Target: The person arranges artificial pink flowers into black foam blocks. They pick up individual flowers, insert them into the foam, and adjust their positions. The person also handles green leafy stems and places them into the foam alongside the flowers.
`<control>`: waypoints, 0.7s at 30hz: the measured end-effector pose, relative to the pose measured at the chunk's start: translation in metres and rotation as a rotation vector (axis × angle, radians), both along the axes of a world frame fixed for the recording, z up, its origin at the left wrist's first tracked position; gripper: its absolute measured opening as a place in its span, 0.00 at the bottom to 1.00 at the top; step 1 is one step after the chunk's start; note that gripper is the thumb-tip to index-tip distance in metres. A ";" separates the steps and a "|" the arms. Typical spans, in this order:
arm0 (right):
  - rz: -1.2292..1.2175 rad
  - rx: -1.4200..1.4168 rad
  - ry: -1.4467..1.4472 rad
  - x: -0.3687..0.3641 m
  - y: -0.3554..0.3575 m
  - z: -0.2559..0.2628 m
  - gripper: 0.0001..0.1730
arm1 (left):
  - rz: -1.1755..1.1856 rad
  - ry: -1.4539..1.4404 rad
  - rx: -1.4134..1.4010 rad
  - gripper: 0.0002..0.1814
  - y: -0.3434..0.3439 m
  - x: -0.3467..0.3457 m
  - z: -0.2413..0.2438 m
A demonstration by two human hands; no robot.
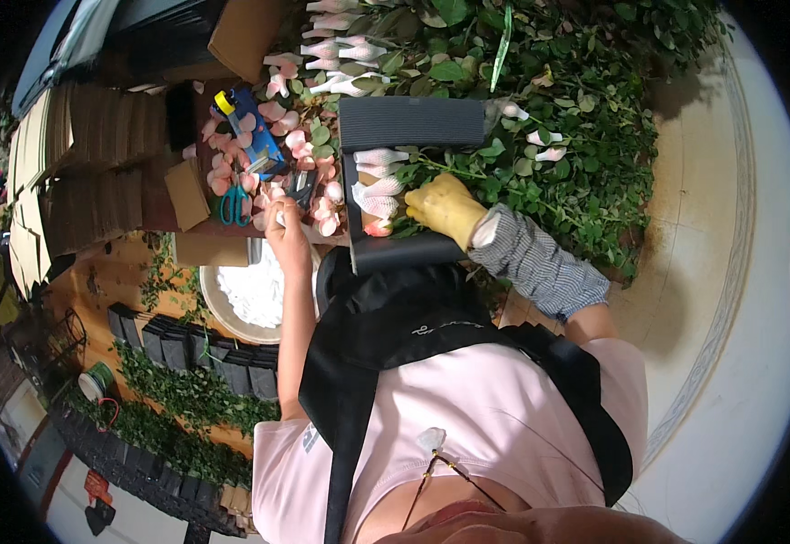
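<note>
My left hand (287,234), bare, pinches a small white item (280,218), perhaps a foam net sleeve, above scattered pink petals. Below it, a round basin (210,299) holds many white pieces. My right hand (442,209) wears a yellow glove and curls over green rose stems; its fingertips are partly hidden, so its grip cannot be told. To its left, several roses in white net sleeves (376,187) lie on a dark corrugated sheet (401,253). A pink-orange rose head without a net (378,228) lies just below them.
Teal-handled scissors (235,205), a blue box (259,136) and petals lie on the left. Stacked cardboard (95,129) stands beyond. Leafy rose stems (585,183) fill the right side. A folded corrugated piece (412,122) lies above the netted roses. Dark packs (191,343) line the floor.
</note>
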State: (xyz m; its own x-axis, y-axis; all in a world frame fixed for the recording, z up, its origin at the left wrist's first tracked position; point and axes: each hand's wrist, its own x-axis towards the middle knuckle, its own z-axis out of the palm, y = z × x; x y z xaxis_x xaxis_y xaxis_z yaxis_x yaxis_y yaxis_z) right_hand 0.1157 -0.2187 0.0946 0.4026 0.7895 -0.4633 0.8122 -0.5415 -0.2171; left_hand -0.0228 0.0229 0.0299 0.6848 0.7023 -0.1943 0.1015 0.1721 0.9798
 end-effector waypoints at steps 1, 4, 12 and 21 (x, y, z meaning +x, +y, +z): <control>-0.026 0.104 -0.005 0.001 -0.007 0.003 0.10 | -0.110 0.103 0.351 0.12 0.007 0.003 0.015; -0.083 0.165 -0.006 -0.004 -0.007 0.015 0.11 | -0.415 0.333 0.343 0.19 -0.008 0.023 0.026; -0.018 -0.196 -0.042 -0.006 0.016 -0.012 0.13 | -0.556 0.261 0.460 0.17 -0.037 0.026 0.019; -0.213 0.296 0.085 0.002 0.001 0.044 0.16 | -0.345 0.322 0.266 0.16 0.007 0.011 0.017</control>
